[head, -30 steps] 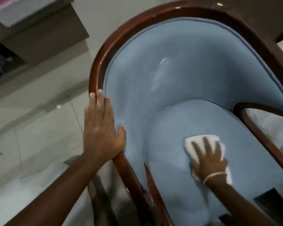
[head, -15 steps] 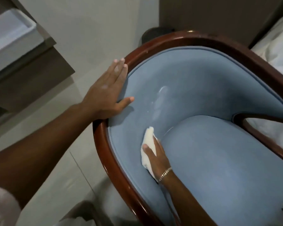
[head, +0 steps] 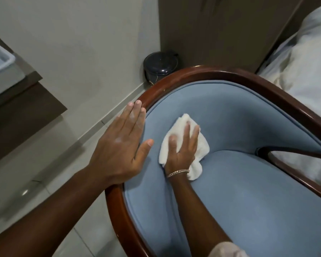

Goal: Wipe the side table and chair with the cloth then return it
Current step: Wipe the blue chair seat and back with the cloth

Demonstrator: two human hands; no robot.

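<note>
A tub chair (head: 248, 191) with pale blue upholstery and a curved dark wooden rim fills the lower right. My right hand (head: 182, 151) lies flat on a crumpled white cloth (head: 180, 123), pressing it against the inner left of the blue backrest, just above the seat. A chain bracelet circles that wrist. My left hand (head: 122, 145) rests flat on the chair's wooden rim at the left, fingers together and thumb spread onto the upholstery, holding nothing.
A small dark pedal bin (head: 160, 65) stands on the floor behind the chair, against a brown cabinet (head: 220, 30). A dark wooden counter (head: 20, 112) with a white tray sits at the left. White bedding (head: 308, 71) lies at the right. Pale tiles cover the floor.
My right hand has carried the cloth from the seat to the lower left of the backrest, then higher up it. My left hand slid along the rim toward the chair's back.
</note>
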